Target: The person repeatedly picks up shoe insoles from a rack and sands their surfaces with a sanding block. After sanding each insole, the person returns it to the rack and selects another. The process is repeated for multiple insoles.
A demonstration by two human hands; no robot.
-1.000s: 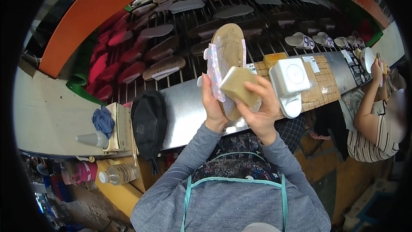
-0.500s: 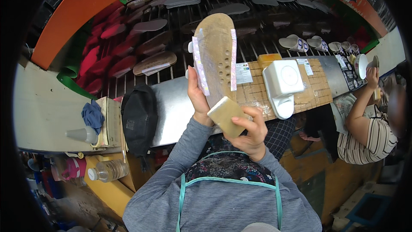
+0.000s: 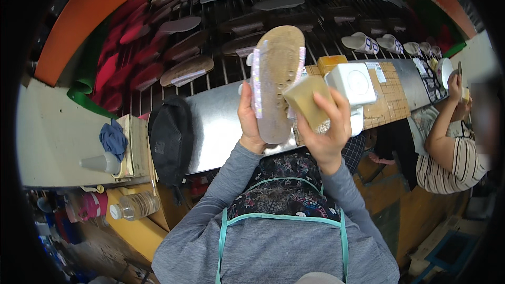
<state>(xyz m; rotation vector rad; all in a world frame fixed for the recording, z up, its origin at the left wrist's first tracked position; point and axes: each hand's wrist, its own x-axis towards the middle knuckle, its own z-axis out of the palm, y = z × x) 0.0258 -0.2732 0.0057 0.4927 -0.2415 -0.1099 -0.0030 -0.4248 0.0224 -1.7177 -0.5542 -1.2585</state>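
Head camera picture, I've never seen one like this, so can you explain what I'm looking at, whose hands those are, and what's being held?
This is one wide fisheye view from a camera worn on a person's head, looking down, so straight edges bend near the rim. No machine is involved: the grey-sleeved arms from the bottom edge are the wearer's own. The left hand holds up a tan shoe sole with small holes and shiny side strips. The right hand holds a yellowish-tan rectangular block against the sole's edge. Beneath them runs a shiny metal bench, with a black pouch, a white square box and a brown woven mat on it. Behind is a dark wire rack carrying rows of more soles. At the right, another person in a striped shirt works nearby.
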